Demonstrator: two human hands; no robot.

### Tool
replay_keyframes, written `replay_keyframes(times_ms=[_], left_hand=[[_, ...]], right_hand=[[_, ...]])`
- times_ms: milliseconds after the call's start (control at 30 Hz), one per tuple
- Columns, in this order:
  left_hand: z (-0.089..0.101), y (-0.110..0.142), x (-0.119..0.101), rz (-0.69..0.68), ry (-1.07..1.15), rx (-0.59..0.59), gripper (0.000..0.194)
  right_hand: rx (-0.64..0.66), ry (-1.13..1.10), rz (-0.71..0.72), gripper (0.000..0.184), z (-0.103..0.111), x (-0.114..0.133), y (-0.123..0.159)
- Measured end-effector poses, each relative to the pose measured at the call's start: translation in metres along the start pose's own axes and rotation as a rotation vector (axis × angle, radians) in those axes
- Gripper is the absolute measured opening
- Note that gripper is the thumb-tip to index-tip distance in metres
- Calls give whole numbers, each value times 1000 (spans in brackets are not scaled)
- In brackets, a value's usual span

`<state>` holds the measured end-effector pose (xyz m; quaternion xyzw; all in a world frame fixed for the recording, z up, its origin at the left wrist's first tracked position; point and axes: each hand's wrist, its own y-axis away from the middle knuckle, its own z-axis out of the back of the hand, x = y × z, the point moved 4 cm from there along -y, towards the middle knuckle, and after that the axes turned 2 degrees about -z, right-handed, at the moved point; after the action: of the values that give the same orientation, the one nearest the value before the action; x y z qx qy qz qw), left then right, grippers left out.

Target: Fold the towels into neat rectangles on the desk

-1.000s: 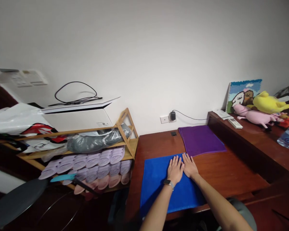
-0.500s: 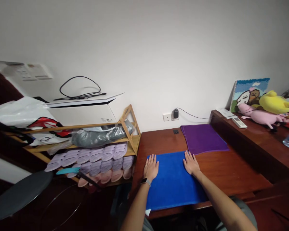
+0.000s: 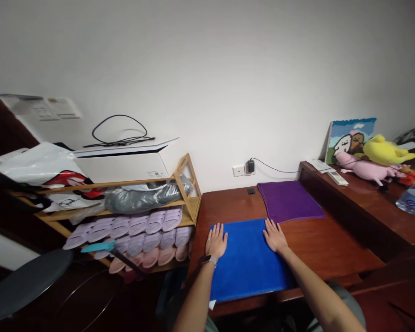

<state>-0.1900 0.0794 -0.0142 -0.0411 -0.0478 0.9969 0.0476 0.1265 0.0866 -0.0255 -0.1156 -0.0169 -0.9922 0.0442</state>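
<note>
Blue cloth: lies flat on the table, directly under and between the 2 hands, spreading from their fingertips back toward the person; the blue cloth (image 3: 249, 263) looks nearly square, so I cannot tell a long axis.
Left hand: flat, palm down, fingers extended, grasping nothing; the left hand (image 3: 216, 241) rests over the far left corner.
Right hand: also flat and gripping nothing; the right hand (image 3: 275, 237) rests at the far right corner, its forearm slanting across the cloth's right edge.
Nearer hand: neither, as each touches 1 far corner of the blue cloth.
Purple cloth: the purple cloth (image 3: 292, 200) lies beyond and to the right, nearer the right hand, just past its fingertips.
White tag: a small white tag (image 3: 212, 305) shows at the blue cloth's near left corner.
Table: reddish-brown wooden table (image 3: 335, 251), its surface bare to the right of the blue cloth.
Wall side: a pale wall (image 3: 207, 101) with a black adapter (image 3: 251, 166) plugged in.
Right ledge: a raised ledge (image 3: 370, 207) carries a remote (image 3: 338, 178) and 2 large plush toys, pink (image 3: 361, 169) and yellow (image 3: 383, 150).
Left rack: a wooden rack (image 3: 192, 207) holds rows of slippers (image 3: 138, 224).
</note>
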Motion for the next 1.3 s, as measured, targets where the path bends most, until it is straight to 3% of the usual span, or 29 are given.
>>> replay_keyframes(times_ms=[100,200,267,400,467,500,533,600,767,833,933,1033,1133,1300], left_hand=[[6,-1,-1,17,-18,1,64],[11,-3,-25,-1,-32,-8,64],[9,-2,-65,-97,-11,-31,65],[-7,10,-163,-353,125,-38,65],[-16,16,-188,-371,173,-3,65],[-18,18,-190,-363,181,10,64],[-19,21,-185,-351,177,18,64],[-16,26,-153,-305,142,24,65],[-4,44,-28,-23,28,6,65],[-2,51,1,38,8,-15,66],[-2,55,12,56,-4,-35,67],[-4,54,6,58,-1,-51,67],[-9,53,4,60,-12,-76,68],[-15,46,7,66,-40,-89,68]], right_hand=[[-7,-14,2,70,-1,0,-1],[-22,-29,10,69,-4,1,-3],[-30,-41,12,70,-5,0,-5],[-14,-35,26,69,-10,-4,-5],[-15,-20,39,69,-13,-6,-5],[-20,-17,41,69,-14,-7,-5],[-28,-17,39,69,-15,-8,-6],[-40,-22,31,69,-17,-9,-6],[-21,-28,20,71,-13,-7,-5],[-5,-27,8,71,-7,-5,-5],[2,-35,-10,70,4,-3,-1],[-94,-45,-18,67,11,-4,16],[-167,-52,35,66,0,-6,49],[-80,-44,103,67,-25,-6,85]])
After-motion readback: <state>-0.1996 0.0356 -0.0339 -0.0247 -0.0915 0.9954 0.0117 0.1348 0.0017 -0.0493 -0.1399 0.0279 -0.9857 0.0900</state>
